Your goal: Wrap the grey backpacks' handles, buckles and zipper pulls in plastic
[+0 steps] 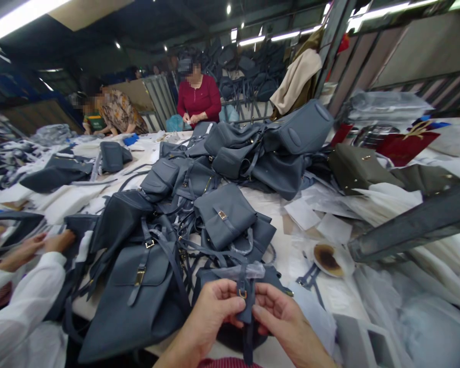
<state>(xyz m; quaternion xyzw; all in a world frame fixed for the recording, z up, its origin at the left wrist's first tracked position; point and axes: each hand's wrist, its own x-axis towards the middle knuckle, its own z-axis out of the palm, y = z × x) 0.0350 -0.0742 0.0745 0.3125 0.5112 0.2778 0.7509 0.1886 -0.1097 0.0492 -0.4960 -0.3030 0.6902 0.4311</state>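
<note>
My left hand (pixel 220 306) pinches the left side of a dark grey-blue strap (pixel 247 312) with a small gold buckle. On the strap's right side, the fingers of my right hand (pixel 278 314) are closed on it. A piece of clear plastic film (pixel 249 271) lies across the strap just above my fingers. Behind and under my hands sits a dark bag, partly hidden by them. Left of my hands a large grey-blue bag (pixel 138 291) with a gold clasp lies on the table. A smaller flap bag (pixel 226 214) rests on the pile beyond my hands.
Many more bags (pixel 299 128) are heaped across the table. At right are a dish with brown residue (pixel 328 259), a metal beam (pixel 414 220), plastic wrap and olive bags (pixel 360 166). A co-worker's hands (pixel 59 241) are at left; a person in red (pixel 198 97) stands opposite.
</note>
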